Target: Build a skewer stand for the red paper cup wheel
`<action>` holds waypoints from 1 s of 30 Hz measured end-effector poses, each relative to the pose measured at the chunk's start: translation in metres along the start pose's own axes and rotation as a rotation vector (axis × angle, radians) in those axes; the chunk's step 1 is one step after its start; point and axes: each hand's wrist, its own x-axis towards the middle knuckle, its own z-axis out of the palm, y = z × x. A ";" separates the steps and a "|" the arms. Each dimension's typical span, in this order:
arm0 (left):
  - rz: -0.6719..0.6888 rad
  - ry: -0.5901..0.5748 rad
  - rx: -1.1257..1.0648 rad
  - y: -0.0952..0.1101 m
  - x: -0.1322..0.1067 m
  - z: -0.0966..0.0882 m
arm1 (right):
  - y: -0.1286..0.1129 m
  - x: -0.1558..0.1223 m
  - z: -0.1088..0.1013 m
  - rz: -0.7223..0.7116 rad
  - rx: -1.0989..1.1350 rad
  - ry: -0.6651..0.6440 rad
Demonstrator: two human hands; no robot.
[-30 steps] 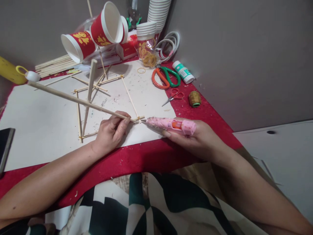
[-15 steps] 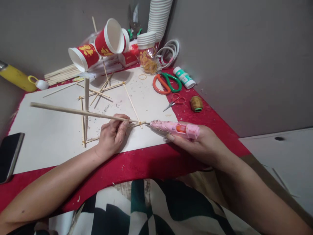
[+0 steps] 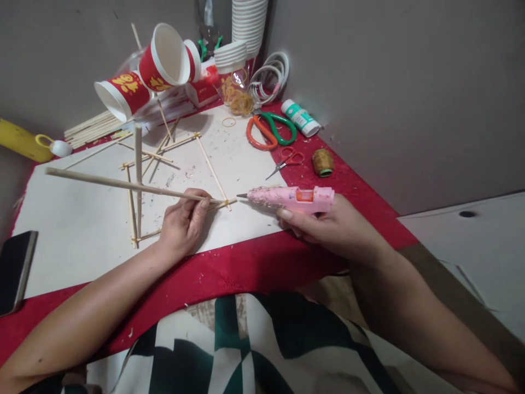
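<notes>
My left hand (image 3: 184, 221) is closed on a long wooden stick (image 3: 110, 185) that slants up to the left, its lower end at a corner of a stick frame (image 3: 211, 167). The frame lies on white paper (image 3: 82, 219), with yellowish bands or ties at its corners. An upright stick (image 3: 138, 158) rises on the frame's left side. My right hand (image 3: 324, 224) is wrapped round a pink glue gun (image 3: 283, 198). The gun's dark nozzle points left, a small gap away from the corner by my left fingers.
Red paper cups (image 3: 164, 57) on sticks stand at the back. Scissors with orange and green handles (image 3: 279, 128), small red scissors (image 3: 287, 160), a thread spool (image 3: 323, 163) and a green-white tube (image 3: 301, 117) lie right. A phone (image 3: 16, 271) and yellow bottle (image 3: 24, 139) are left.
The glue gun's nozzle has drawn back slightly from the stick corner and the gun sits more level. My left hand keeps its hold on the stick. The whole view has shifted a little.
</notes>
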 end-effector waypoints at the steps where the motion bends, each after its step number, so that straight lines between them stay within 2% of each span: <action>1: -0.003 0.002 -0.008 0.000 0.000 0.000 | 0.000 -0.001 0.000 -0.006 -0.011 0.002; 16: -0.036 -0.025 -0.045 -0.001 -0.002 0.001 | 0.006 -0.003 0.003 0.026 0.026 0.007; 19: -0.036 -0.027 -0.079 -0.001 -0.002 0.001 | 0.004 -0.003 0.003 -0.013 0.026 -0.004; 23: -0.082 -0.050 -0.120 -0.002 -0.003 0.002 | -0.006 -0.002 0.000 0.002 -0.010 -0.040; 30: -0.107 -0.039 -0.126 -0.003 -0.002 0.003 | -0.025 0.014 -0.006 -0.155 -0.103 -0.111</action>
